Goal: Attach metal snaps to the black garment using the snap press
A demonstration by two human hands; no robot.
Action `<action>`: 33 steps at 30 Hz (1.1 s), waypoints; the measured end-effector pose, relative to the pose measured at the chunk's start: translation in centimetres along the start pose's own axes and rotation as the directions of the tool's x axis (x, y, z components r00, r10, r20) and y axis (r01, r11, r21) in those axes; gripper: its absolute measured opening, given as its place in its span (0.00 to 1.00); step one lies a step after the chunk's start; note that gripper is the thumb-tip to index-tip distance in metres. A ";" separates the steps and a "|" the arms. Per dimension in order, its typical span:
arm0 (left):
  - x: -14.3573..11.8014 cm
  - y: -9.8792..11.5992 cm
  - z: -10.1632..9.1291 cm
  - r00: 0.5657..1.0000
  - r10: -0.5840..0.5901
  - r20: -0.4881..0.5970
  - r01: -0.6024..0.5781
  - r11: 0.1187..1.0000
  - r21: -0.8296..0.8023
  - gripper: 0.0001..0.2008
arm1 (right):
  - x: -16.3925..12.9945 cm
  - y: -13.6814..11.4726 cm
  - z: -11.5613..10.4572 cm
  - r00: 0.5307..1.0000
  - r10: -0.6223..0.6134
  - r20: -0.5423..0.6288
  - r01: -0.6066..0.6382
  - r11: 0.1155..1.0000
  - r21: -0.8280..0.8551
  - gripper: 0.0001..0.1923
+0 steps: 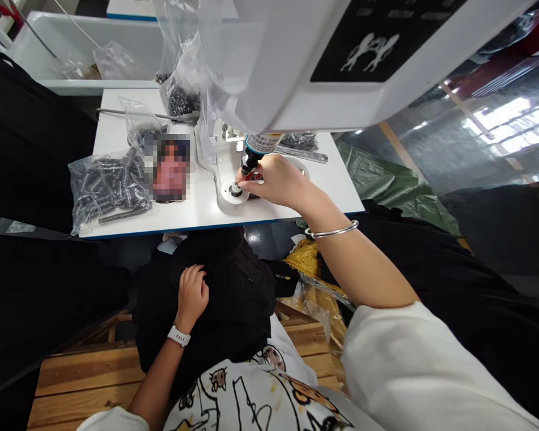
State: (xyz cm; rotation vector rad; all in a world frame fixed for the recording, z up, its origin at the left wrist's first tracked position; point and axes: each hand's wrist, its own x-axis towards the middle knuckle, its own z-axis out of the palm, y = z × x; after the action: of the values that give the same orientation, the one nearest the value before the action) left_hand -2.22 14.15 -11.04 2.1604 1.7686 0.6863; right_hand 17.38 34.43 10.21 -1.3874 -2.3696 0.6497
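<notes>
Left hand (pixel 192 297), nearest the viewer, lies with fingers curled loosely on a heap of black fabric (pixel 233 299) in the lap; it grips nothing, and a white wristband (pixel 179 336) circles the wrist. Wooden slats (pixel 85 371) show below the cloth, and crinkled yellow material in clear film (pixel 317 287) sits to the right, partly covered.

Right hand (pixel 276 179), with a thin metal bangle (pixel 333 231) on the forearm, reaches out over the white worktop (pixel 117 129). Its fingertips are pinched together at the round metal die (pixel 234 191) of a press; whatever small part they hold is hidden by the fingers. A dark cylindrical plunger (pixel 251 158) stands just above the die, its upper end cut off by the machine's glossy white head (pixel 296 66), which fills the upper frame.

Left on the worktop lies a clear plastic bag of grey metal pieces (pixel 110 185), ridged and rod-like. A blurred patch hides what lies beside it. Farther off stand more bags of dark hardware (pixel 182 99), and beyond them a white tray (pixel 76 54), its contents indistinct.
</notes>
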 end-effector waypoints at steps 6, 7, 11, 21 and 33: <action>-0.1 0.1 0.0 1.000 -0.007 0.010 0.007 1.000 0.000 0.11 | -0.1 0.3 0.4 0.999 0.001 -0.041 -0.001 1.000 0.012 0.03; -0.1 0.1 0.0 1.000 -0.008 0.010 0.008 1.000 -0.001 0.11 | -0.1 0.3 0.4 0.999 0.004 -0.044 -0.004 1.000 0.011 0.03; -0.1 0.1 -0.1 1.000 -0.012 0.015 0.012 1.000 -0.004 0.11 | -0.1 0.3 0.4 0.999 0.018 -0.042 -0.017 1.000 0.008 0.04; 0.0 0.1 0.0 1.000 -0.005 0.011 0.005 1.000 0.005 0.11 | -0.1 0.0 0.3 0.999 0.030 -0.045 -0.030 1.000 -0.001 0.04; 0.1 0.1 -0.1 1.000 -0.003 0.012 0.002 1.000 0.005 0.10 | -0.1 0.2 0.3 0.997 0.080 -0.019 -0.079 0.996 0.044 0.05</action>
State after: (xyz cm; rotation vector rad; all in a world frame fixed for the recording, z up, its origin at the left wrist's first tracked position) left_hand -2.12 14.21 -10.89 2.1604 1.7685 0.6683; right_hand 17.47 34.34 9.86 -1.4683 -2.2805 0.7004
